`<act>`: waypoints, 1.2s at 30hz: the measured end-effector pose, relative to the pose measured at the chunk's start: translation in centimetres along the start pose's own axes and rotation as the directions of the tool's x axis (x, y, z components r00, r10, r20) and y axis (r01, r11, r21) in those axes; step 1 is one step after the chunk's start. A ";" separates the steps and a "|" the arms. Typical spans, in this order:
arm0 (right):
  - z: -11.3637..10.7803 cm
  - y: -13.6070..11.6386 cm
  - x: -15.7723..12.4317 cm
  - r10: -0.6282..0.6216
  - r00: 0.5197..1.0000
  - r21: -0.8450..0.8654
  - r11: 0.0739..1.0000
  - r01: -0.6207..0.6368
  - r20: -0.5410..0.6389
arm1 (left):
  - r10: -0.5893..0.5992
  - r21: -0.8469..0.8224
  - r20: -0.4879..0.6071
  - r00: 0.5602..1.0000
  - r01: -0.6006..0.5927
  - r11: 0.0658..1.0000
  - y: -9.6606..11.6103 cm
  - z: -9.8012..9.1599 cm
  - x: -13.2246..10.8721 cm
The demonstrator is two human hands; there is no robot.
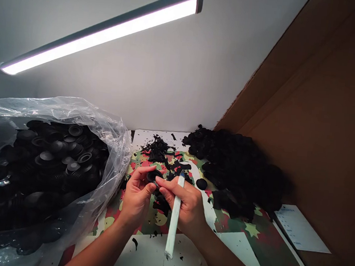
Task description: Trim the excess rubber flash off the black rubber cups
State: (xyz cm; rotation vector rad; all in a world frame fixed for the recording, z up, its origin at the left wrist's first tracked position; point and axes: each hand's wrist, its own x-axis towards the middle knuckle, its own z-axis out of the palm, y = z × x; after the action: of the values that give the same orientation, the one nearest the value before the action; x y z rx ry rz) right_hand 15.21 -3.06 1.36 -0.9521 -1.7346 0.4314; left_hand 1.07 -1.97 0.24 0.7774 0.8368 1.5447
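Note:
Between the fingers of my left hand (135, 198) is a round black rubber cap (154, 175) with a raised rim. My right hand (191, 203) pinches the same cap at its right side with thumb and forefinger. A long white stick-like tool (173, 225) also rests in my right hand, its dark tip pointing up and away and its other end towards me. Whether that tip is a blade or a pen point, I cannot tell. Black rubber scraps (178, 167) lie on the patterned sheet just beyond and below both hands.
A clear plastic bag (119, 144) full of black ribbed caps (67, 155) stands at the left. To the right are a large black heap (237, 169), a cardboard wall (318, 122) and a white card (303, 229). A lit tube lamp (105, 32) hangs above.

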 end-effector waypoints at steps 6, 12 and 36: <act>-0.3 -0.1 -0.1 0.025 1.000 0.047 0.999 -0.026 0.013 | 0.012 0.028 0.025 1.000 -0.013 1.000 0.0 -0.2 0.0; -0.8 -0.1 -0.1 0.012 0.999 0.001 1.000 -0.012 0.038 | 0.024 0.061 0.037 0.999 -0.027 0.998 0.1 -0.2 0.0; -0.6 -0.2 -0.1 -0.051 0.999 -0.056 0.997 0.052 0.016 | 0.029 0.076 0.098 0.995 -0.036 0.996 0.0 -0.3 -0.1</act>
State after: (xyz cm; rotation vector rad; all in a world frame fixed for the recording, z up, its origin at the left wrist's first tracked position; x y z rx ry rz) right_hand 15.64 -3.36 1.68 -0.9442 -1.7886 0.3583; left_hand 0.78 -2.10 0.09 0.9190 0.8197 1.4979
